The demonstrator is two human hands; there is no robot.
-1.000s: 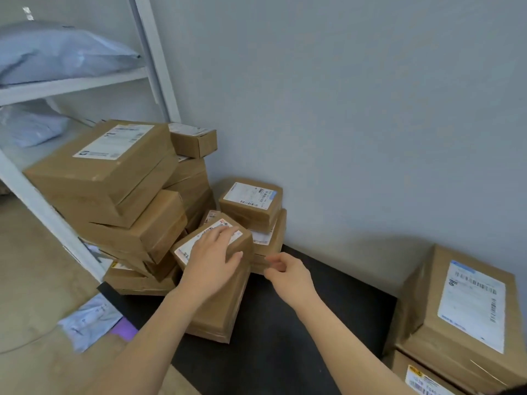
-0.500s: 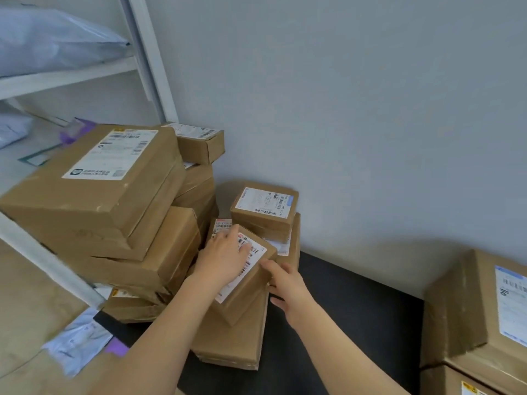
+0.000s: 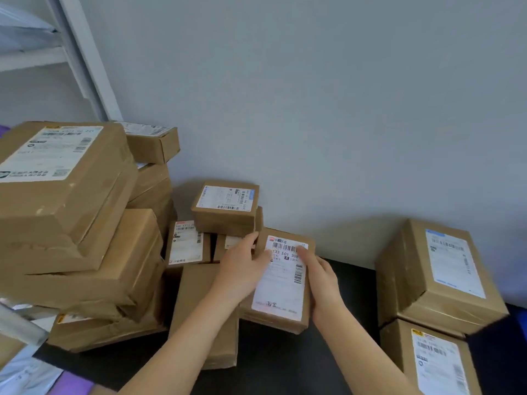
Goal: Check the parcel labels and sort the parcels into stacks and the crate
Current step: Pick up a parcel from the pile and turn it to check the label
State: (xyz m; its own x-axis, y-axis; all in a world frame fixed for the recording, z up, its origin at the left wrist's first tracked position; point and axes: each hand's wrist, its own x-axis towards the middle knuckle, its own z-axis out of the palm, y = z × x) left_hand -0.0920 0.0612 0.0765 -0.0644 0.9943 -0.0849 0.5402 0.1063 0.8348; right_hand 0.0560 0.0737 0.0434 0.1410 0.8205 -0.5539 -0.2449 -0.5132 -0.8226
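A: Where's the parcel (image 3: 279, 297) just now?
B: Between both hands, label (image 3: 285, 275) up, over the mat (image 3: 285, 363) and just right of the flat box (image 3: 199, 309). The left hand (image 3: 242, 269) curls round its left edge. The right hand (image 3: 322, 280) clasps the right edge, with the thumb (image 3: 305, 251) lying on the label's top corner.
A: Resting on anything?
B: Can't tell; its near edge may be touching the flat box.
A: So what could go wrong?
B: First, a misread. That thumb covers part of the print beside the barcode (the large code line runs straight under it), so I'd judge a wrong stack the likeliest slip.
A: And the handling?
B: The grip is at the edges only. Taped cardboard is smooth, and if one hand lets go to point or reach, the parcel could tip and drop onto the mat.
A: The neighbours?
B: The small stack (image 3: 225, 212) by the wall sits just behind the left fingers (image 3: 251, 242); a careless swing could knock its top box off. The tall stack (image 3: 71, 223) on the left leans, boxes askew, so adding to it risks a slide. The right stack (image 3: 436, 277) looks steadier.
A: The crate?
B: Not in view, so any carry there begins blind.
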